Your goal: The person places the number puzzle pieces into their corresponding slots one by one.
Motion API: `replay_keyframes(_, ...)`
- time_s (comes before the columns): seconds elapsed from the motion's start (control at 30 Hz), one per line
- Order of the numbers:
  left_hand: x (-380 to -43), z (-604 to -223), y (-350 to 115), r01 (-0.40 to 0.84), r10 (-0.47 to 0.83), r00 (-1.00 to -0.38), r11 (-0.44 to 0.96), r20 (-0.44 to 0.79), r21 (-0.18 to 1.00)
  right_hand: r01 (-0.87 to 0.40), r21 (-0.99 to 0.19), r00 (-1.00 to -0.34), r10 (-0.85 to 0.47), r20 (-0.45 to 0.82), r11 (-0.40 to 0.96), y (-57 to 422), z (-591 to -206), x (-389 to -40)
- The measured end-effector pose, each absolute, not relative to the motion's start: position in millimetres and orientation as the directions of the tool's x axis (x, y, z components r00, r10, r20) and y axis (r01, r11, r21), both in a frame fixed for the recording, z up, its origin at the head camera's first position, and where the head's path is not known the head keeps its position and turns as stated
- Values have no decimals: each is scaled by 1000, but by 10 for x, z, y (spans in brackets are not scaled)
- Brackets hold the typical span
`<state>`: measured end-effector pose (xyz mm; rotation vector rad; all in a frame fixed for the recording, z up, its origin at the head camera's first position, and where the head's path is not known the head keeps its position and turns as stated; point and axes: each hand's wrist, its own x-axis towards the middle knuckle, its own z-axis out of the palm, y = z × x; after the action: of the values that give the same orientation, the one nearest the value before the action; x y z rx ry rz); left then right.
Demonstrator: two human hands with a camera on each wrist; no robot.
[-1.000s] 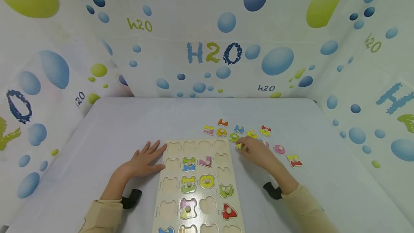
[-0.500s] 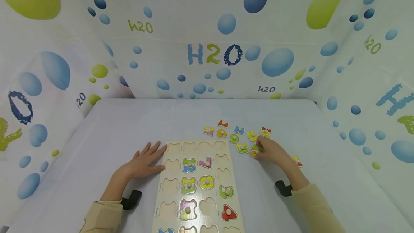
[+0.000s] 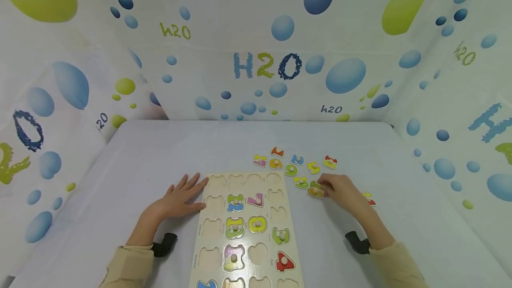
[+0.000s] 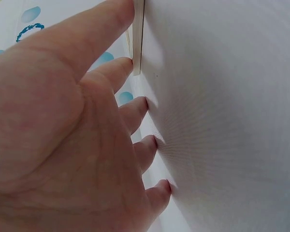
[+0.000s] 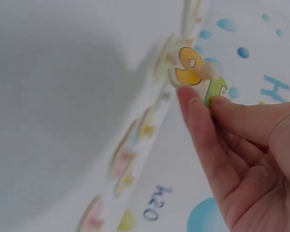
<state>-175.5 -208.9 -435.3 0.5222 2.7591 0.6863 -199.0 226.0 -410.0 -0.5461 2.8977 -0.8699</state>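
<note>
Here, R hand point(image 3: 344, 192) pinches an orange-&-grn number pc point(image 3: 316, 191) btwn thumb & index, nr. the far R corner of the wooden board point(image 3: 256, 238). L hand point(image 3: 178, 199) has fingers spread, gripping nothing, thumb & index tips touching the board's L edge. Blue 2 point(image 3: 297, 159) & yel. 5 point(image 3: 314, 168) lie beyond that far R corner; seated in the board: grn-&-blue 12 point(image 3: 235, 203), yel. 8 point(image 3: 257, 224), red 4 point(image 3: 285, 262).

We count one left hand point(image 3: 180, 200), one right hand point(image 3: 345, 192), two sleeves point(image 3: 130, 265), two black wrist devices point(image 3: 164, 245), one bench point(image 3: 192, 146), one wooden board point(image 3: 250, 213), eight seated number pieces point(image 3: 257, 224) visible and at least ten loose number pieces point(image 3: 314, 167).
</note>
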Motion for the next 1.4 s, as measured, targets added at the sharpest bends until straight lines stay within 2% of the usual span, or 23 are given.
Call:
replay_keyframes(0.13,-1742,-4353,-2092,281,401,-903,822,-152,496,-326,-643,-931,-355,89,693,1982,-3999,-2010)
replay_keyframes(0.27,-1736,-4353,-2096,288,407,-900,822,-154,491,-360,-743,-900,-419,119,564,1616,-3927,-2111)
replay_keyframes(0.53,-1750,-4329,-2098,292,412,-899,819,-151,494,-413,-784,-834,-539,120,464,851,-4078,-2511)
replay_keyframes(0.77,-1720,-4294,-2080,282,407,-898,822,-165,494,-364,-760,-833,-554,7,538,417,-4261,-2717)
replay_keyframes(0.93,-1728,-4289,-2058,292,414,-897,819,-156,493,-373,-729,-833,-553,-9,574,342,-4265,-2776)
replay_keyframes(1.1,-1765,-4311,-2052,299,418,-895,823,-156,484,-360,-760,-822,-570,-16,541,308,-4232,-2778)
replay_keyframes(1.4,-1733,-4284,-2060,293,406,-899,837,-165,462,-377,-733,-808,-588,-39,567,-67,-4325,-2727)
